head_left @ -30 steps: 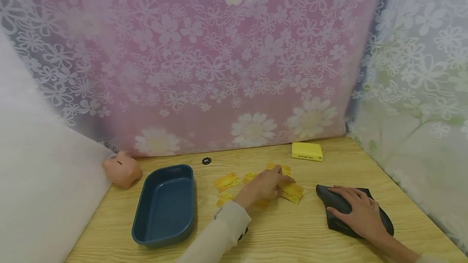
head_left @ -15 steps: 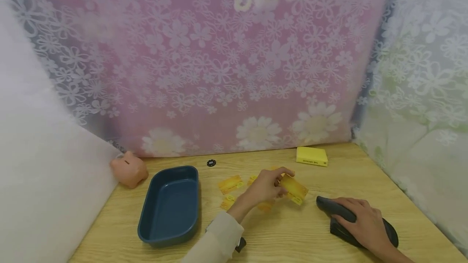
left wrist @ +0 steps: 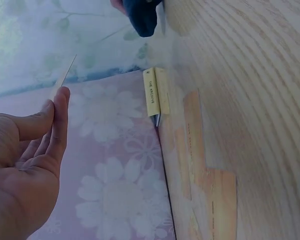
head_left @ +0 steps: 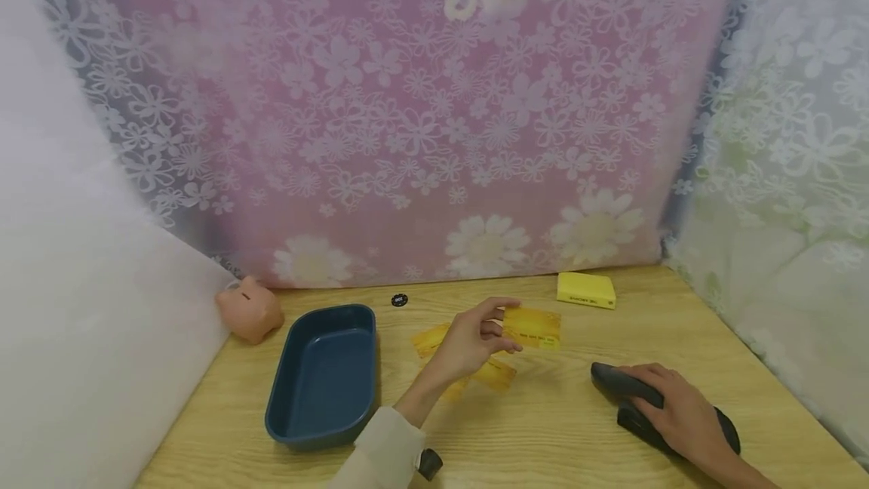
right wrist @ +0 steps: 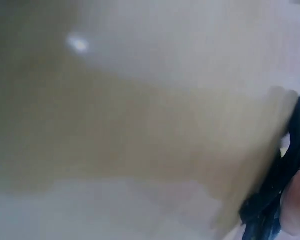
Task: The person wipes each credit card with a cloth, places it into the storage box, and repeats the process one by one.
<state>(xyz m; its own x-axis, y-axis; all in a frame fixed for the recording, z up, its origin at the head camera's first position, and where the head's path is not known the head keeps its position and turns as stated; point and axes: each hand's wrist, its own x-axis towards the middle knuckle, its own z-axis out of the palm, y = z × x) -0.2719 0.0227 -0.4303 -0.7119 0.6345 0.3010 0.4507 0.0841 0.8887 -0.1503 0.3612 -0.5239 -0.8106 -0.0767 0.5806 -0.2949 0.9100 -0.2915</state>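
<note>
Between thumb and fingers, my left hand [head_left: 465,342] pinches a yellow-orange card [head_left: 532,328] above the table. The left wrist view shows this card edge-on, a thin sliver at the fingertips. Several like cards [head_left: 495,374] lie on the table below, partly hidden by the left hand and forearm. At the right, my right hand [head_left: 686,413] grips a black wallet [head_left: 626,385], thumb between its two flaps, which stand apart. In the right wrist view, only the thumb and the wallet's dark edge [right wrist: 270,192] appear at the right border.
A dark blue tray [head_left: 370,368] stands left of the cards, with a pink piggy bank [head_left: 250,312] beyond it. A black poker chip [head_left: 399,299] and a yellow box-like book [head_left: 586,290] lie towards the back. Patterned curtains enclose the wooden table [head_left: 543,429].
The left hand has picked a card up from the table and raised it, moving slightly left. The right hand has gone from lying on the wallet to gripping it with the flaps parted.
</note>
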